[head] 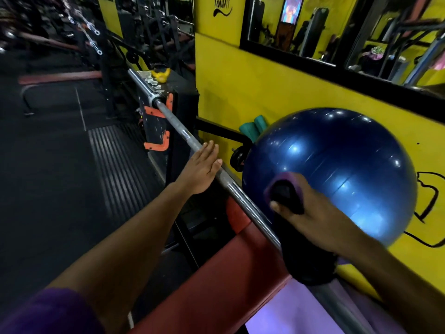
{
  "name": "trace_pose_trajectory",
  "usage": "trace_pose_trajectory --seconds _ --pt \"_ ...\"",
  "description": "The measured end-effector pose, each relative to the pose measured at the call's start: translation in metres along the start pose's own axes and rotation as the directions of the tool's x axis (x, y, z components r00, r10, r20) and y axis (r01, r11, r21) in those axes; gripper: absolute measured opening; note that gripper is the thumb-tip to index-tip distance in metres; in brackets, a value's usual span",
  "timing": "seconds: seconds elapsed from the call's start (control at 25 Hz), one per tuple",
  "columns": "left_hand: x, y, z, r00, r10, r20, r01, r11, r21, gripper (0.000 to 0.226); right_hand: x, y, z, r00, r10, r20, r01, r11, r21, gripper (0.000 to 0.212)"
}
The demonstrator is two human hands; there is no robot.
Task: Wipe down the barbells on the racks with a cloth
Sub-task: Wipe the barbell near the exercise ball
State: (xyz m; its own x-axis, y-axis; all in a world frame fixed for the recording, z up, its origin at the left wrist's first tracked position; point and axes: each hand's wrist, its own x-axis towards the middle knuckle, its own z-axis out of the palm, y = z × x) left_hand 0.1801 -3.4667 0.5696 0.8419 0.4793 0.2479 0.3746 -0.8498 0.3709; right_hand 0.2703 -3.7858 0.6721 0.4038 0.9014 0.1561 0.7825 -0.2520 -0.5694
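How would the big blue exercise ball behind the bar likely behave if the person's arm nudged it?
The blue exercise ball is round and glossy, so it would probably roll or bounce away easily. It looks inflated, so likely light for its size and springy rather than rigid. Wedged between the yellow wall and the barbell, it may just wobble.

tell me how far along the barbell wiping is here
Nothing looks finished from this view: no wiped stretch can be told apart on the barbell. In hand: the right hand grips the cloth above the bar, while the left hand reaches flat toward the shaft. Left: wiping along this bar toward the far sleeve.
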Motion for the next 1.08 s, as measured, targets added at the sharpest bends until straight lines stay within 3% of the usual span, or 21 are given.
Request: trace_pose_trajectory --seconds 0.08,0.12,0.2,0.28,0.48,0.76,0.88,1.08 --pt "0.010 -0.012 -0.009 0.991 -0.134 0.024 0.134 0.991 0.009 0.061 0.010 -0.013 0.036 0.988 -0.057 0.145 0.091 0.966 -0.244 0.069" --pt "0.013 -0.015 -0.011 0.984 -0.169 0.056 0.170 0.985 -0.025 0.061 0.012 -0.015 0.052 0.969 0.042 0.242 0.061 0.913 -0.404 0.086" --pt "0.015 -0.012 -0.009 0.985 -0.166 0.052 0.171 0.980 -0.100 0.060 0.024 -0.014 0.070 0.938 0.210 0.275 -0.014 0.817 -0.577 0.098" --pt "0.016 -0.012 -0.003 0.988 -0.156 0.005 0.156 0.980 -0.120 0.060 0.047 -0.019 0.078 0.961 0.184 0.205 -0.031 0.811 -0.584 0.094" --pt "0.015 -0.023 -0.007 0.986 -0.132 0.103 0.150 0.968 -0.202 0.059 0.120 -0.036 0.104 0.977 0.151 0.152 -0.036 0.815 -0.579 0.081" --pt "0.014 -0.019 -0.006 0.992 -0.112 0.062 0.123 0.969 -0.217 0.060 0.023 -0.023 0.072 0.963 0.222 0.152 -0.091 0.801 -0.592 0.090" --pt "0.014 -0.019 -0.002 0.993 -0.107 0.049 0.117 0.950 -0.291 0.059 0.044 -0.026 0.080 0.975 0.178 0.134 -0.052 0.767 -0.639 0.092" --pt "0.016 -0.018 -0.003 0.994 -0.109 0.012 0.109 0.969 -0.222 0.057 0.111 -0.037 0.105 0.981 0.151 0.121 -0.041 0.771 -0.636 0.088"
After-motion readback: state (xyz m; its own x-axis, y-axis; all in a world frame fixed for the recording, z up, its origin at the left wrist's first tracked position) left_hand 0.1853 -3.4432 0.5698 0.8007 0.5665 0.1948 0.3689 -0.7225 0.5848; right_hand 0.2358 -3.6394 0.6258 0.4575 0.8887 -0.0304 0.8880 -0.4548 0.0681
